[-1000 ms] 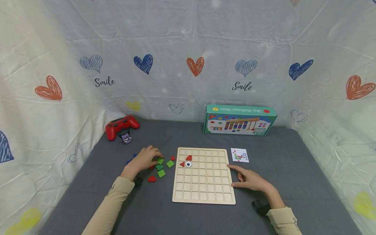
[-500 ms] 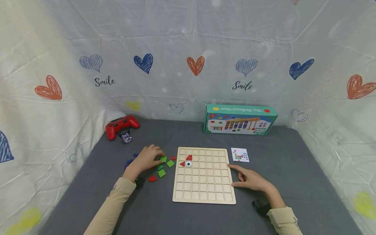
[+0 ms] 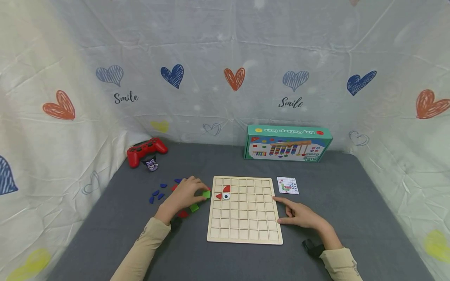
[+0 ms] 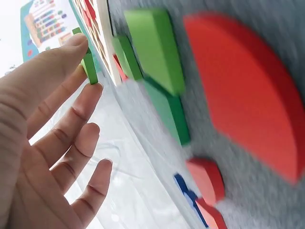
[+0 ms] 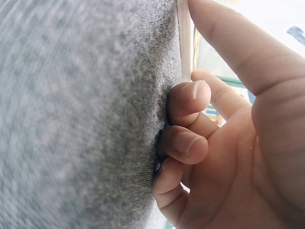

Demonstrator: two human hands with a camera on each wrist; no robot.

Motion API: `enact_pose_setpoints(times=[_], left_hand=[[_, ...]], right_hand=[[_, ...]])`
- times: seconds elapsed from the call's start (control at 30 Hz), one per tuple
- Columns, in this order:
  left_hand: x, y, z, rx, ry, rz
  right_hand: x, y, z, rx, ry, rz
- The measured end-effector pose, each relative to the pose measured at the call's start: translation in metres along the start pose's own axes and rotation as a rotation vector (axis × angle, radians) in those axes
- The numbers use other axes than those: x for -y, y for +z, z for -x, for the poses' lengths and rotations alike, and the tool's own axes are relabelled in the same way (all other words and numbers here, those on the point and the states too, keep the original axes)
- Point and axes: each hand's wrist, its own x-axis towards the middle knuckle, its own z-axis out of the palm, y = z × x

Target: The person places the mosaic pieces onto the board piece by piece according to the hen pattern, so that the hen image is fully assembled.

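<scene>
Left hand [image 3: 186, 193] pinches a green square [image 3: 206, 194] between thumb and fingers, left of centre in the head view, just off the left edge of the board [image 3: 243, 214]. Right hand [image 3: 300, 216]: thumb and index finger spread, touching the board's right edge. Eye tile [image 3: 226, 196] and two red pieces [image 3: 226, 189] sit upper left on the board. Step in hand looks like placing green; next move probably calls for checking the card [image 3: 288, 185], right of centre, and lowering the square flat into a cell.

Left sleeve [image 3: 140, 251]: beige, long, small dark marking near the cuff
Right sleeve [image 3: 337, 262]: same beige, similar marking
Right strap [image 3: 313, 248]: black, at the wrist
Left strap [image 3: 176, 224]: probably black, mostly hidden
Nails [image 5: 197, 90]: rounded
</scene>
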Motion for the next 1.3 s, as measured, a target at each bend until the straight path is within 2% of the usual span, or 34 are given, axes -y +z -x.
enact_pose_setpoints(times=[0.17,0.43,0.7,0.93,1.3], left_hand=[[-0.010,0.004,-0.002,-0.022,0.042,-0.001],[-0.027,0.008,-0.010,0.019,0.050,0.042],[-0.041,0.012,-0.015,0.038,0.092,0.086],[-0.048,0.016,-0.019,0.071,0.083,0.061],[-0.050,0.020,-0.022,0.079,0.111,0.057]], right_hand=[[0.000,0.000,0.000,0.001,-0.004,-0.007],[0.000,0.000,0.001,0.003,-0.001,-0.003],[0.000,0.000,0.001,-0.001,-0.003,-0.007],[0.002,0.000,0.001,0.000,0.000,-0.009],[0.003,-0.001,0.001,-0.002,-0.008,-0.008]])
